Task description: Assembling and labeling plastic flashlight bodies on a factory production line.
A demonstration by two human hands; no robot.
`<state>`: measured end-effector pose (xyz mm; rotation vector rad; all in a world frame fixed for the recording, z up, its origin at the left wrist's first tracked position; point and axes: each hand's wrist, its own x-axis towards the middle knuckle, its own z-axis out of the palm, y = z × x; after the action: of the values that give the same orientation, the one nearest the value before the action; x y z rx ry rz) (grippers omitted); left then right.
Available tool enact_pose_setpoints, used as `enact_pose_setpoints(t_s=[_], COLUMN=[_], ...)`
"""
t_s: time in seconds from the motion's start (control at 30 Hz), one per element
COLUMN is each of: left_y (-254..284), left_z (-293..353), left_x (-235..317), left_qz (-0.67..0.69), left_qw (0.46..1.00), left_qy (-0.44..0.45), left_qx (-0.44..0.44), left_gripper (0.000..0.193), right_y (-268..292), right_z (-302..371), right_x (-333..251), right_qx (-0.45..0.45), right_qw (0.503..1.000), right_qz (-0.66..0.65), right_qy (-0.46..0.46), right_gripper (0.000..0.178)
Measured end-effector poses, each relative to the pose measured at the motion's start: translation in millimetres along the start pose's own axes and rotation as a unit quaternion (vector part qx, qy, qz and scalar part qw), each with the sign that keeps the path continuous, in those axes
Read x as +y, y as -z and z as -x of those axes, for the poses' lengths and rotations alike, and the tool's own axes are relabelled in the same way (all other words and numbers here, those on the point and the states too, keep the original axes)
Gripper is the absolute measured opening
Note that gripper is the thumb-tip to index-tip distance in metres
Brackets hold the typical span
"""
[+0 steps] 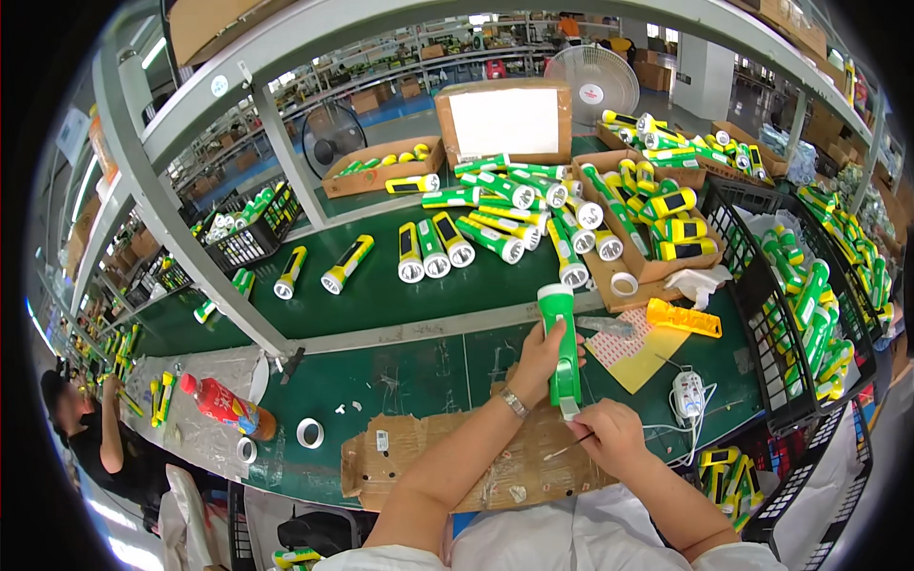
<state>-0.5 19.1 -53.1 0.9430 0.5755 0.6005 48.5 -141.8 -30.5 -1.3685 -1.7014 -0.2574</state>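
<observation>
My left hand (pixel 535 369) is wrapped round a green flashlight (pixel 566 376) with a white head. It stands nearly upright over the cardboard sheet (pixel 409 447), head end up and away from me. At its lower end sticks out a small pale piece (pixel 569 408). My right hand (pixel 614 438) is closed just below that end, fingertips pinched by the pale piece. From those fingers a thin stick (pixel 562 451) points down and left; its exact kind is too small to tell. Beyond the bench divider, several green and yellow flashlights (pixel 495 190) lie on the green conveyor belt (pixel 371 305).
At left are a red-labelled drink bottle (pixel 227 407) and tape rolls (pixel 309 433). At right lie a sticker sheet (pixel 633 357), a yellow tool (pixel 684 318) and a white power strip (pixel 687 395). A black crate (pixel 762 324) of flashlights borders the bench. Metal posts (pixel 209 247) rise at left.
</observation>
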Motion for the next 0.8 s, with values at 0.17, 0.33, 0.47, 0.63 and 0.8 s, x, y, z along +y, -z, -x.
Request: enact_pose_setpoints(t_s=[0.17, 0.33, 0.47, 0.63, 0.8], left_y=[1.0, 2.0, -2.4, -13.4, -37.6], left_z=[1.6, 0.0, 4.1, 18.6, 37.5], left_x=[-0.1, 3.7, 4.6, 2.2, 13.0], left_qz=[0.014, 0.008, 0.008, -0.017, 0.002], left_qw=[0.999, 0.999, 0.999, 0.996, 0.985], left_qy=[0.031, 0.051, 0.026, -0.055, -0.058], left_qx=[0.003, -0.002, -0.030, -0.067, -0.159], left_gripper=[0.033, 0.031, 0.030, 0.030, 0.041], right_y=[-5.2, -12.5, -17.9, -37.1, 2.2], right_z=[-0.2, 2.3, 5.7, 9.7, 18.3], right_x=[-3.7, 0.8, 4.1, 30.9, 20.4], right_qx=[0.014, 0.028, 0.041, 0.087, -0.066], right_qw=[1.000, 0.999, 0.950, 0.879, 0.485], right_qz=[-0.011, -0.022, -0.133, -0.250, -0.730], right_qy=[-0.010, -0.015, -0.279, -0.398, -0.478], right_gripper=[0.026, 0.024, 0.027, 0.037, 0.055])
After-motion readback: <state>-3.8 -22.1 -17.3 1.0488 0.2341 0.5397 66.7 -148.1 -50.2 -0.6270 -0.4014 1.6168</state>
